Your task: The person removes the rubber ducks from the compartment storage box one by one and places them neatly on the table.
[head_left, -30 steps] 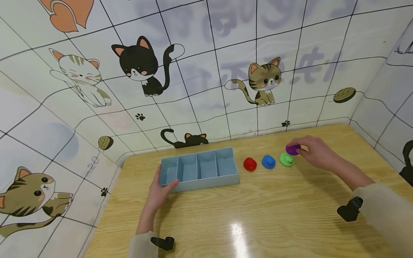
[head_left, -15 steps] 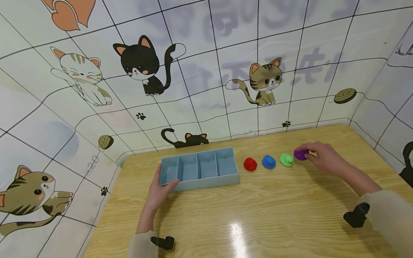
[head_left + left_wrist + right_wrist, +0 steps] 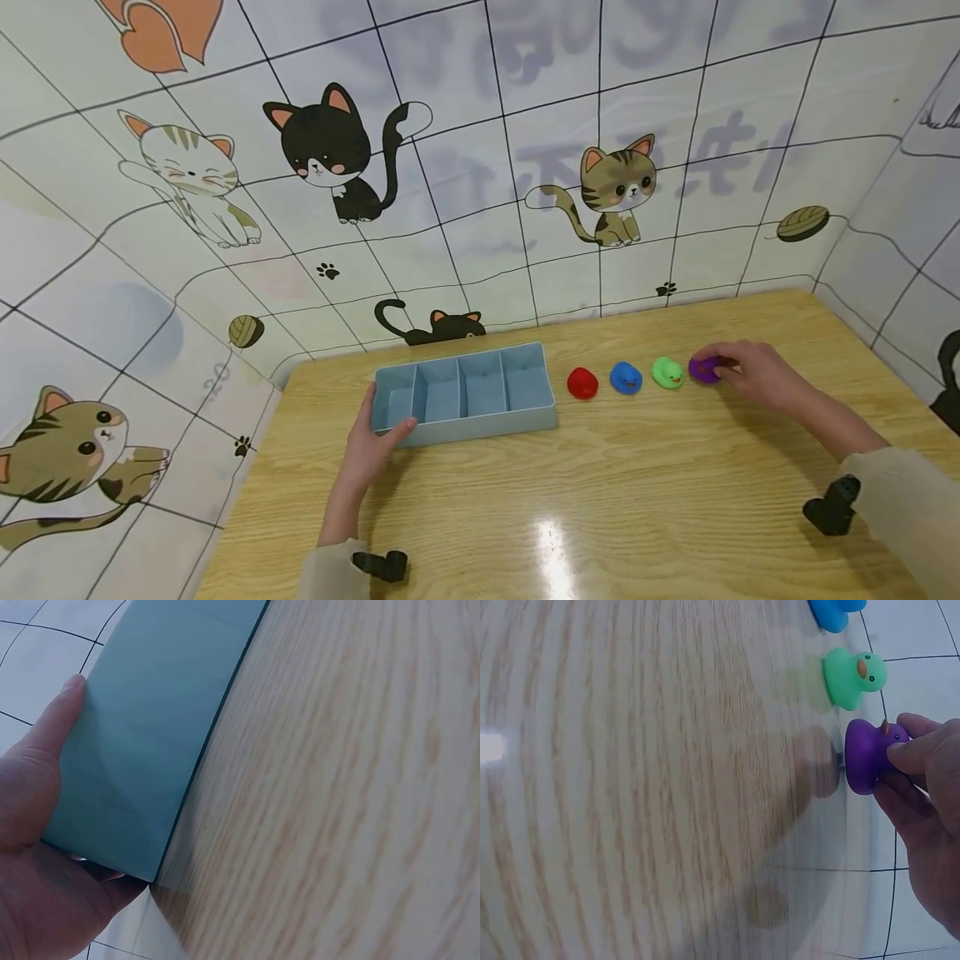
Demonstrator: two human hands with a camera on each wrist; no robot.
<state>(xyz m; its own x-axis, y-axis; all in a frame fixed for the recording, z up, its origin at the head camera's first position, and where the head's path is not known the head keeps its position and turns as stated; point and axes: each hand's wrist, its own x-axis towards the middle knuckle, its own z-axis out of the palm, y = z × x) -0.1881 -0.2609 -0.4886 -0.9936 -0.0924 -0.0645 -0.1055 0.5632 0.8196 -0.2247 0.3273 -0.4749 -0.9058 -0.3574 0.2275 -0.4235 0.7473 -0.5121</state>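
Observation:
My right hand [image 3: 763,382] pinches a purple rubber duck [image 3: 862,756] by its head between thumb and fingers. It is at the right end of a row of toy ducks, close over the table. Beside it is a light green duck [image 3: 667,372], then a blue duck [image 3: 626,377], and a red one [image 3: 582,383] nearest the box. On the left, my left hand [image 3: 367,446] grips the end of a long blue-grey box [image 3: 480,429] with several compartments, all bare inside. Its thumb lies along the front wall, as the left wrist view shows, and its fingers wrap the short side.
The wooden table [image 3: 645,500] backs onto a wall covering [image 3: 465,183] printed with cats and grid lines. Similar covering rises at the left and right sides. A black wrist camera [image 3: 832,505] sits at the right cuff, another wrist camera [image 3: 381,567] at the left.
The purple duck has moved right and toward me in my right hand, from behind the green duck to beside it. My left hand keeps its place on the box.

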